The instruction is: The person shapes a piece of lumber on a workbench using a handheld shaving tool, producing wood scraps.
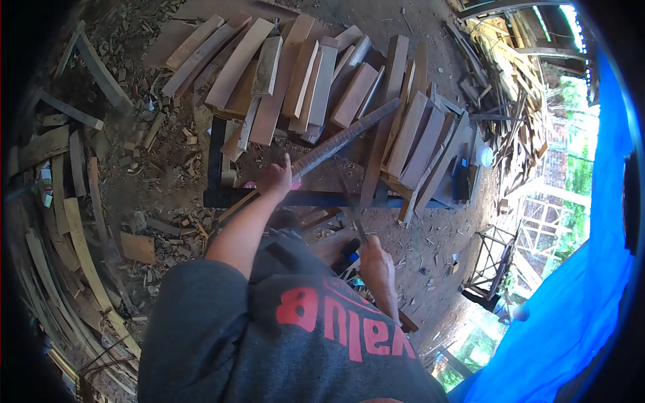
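My left hand (pixel 275 180) is closed around the near end of a long brown pole (pixel 342 140), with one finger stuck out along it. The pole slants up to the right across the stacked boards and shows dark cross marks. In my right hand (pixel 377 265), held lower and nearer my body, is a long thin blade (pixel 355 208) like a machete. It points up toward the pole, apart from my left hand; its tip is blurred. Something pink (pixel 295 183) shows beside my left hand, partly hidden.
Several cut boards (pixel 299 77) lie on a dark-framed bench (pixel 248 199), with more boards (pixel 420 144) at its right. Long planks (pixel 84 252) are heaped at the left, and wood scraps litter the ground. A blue tarp (pixel 564 322) hangs at the right.
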`<state>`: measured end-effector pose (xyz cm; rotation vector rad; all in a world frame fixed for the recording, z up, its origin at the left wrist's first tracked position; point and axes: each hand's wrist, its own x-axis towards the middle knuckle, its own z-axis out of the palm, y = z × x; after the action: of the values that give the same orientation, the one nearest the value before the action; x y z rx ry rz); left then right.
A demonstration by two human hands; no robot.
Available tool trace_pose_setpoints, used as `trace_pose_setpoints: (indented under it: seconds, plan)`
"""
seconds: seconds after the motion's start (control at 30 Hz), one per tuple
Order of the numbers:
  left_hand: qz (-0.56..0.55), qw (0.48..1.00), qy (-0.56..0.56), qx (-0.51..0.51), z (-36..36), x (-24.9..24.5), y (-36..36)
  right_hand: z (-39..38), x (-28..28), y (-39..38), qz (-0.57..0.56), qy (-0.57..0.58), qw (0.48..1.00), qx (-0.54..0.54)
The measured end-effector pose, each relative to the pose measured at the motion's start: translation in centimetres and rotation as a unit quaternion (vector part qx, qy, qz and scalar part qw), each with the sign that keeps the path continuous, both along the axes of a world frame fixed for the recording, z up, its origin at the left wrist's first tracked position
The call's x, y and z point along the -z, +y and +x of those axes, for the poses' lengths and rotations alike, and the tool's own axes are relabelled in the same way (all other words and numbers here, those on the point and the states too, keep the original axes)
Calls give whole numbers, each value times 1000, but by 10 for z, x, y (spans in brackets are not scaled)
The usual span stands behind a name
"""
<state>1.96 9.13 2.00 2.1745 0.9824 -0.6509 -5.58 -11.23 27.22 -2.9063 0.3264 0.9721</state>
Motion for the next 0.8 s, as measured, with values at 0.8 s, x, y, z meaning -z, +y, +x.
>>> trace_pose_setpoints:
  seconds: [0.8]
  plan:
    - [19,960,-182,213,-44,-1,1,-4,106,13,167,-118,979,-4]
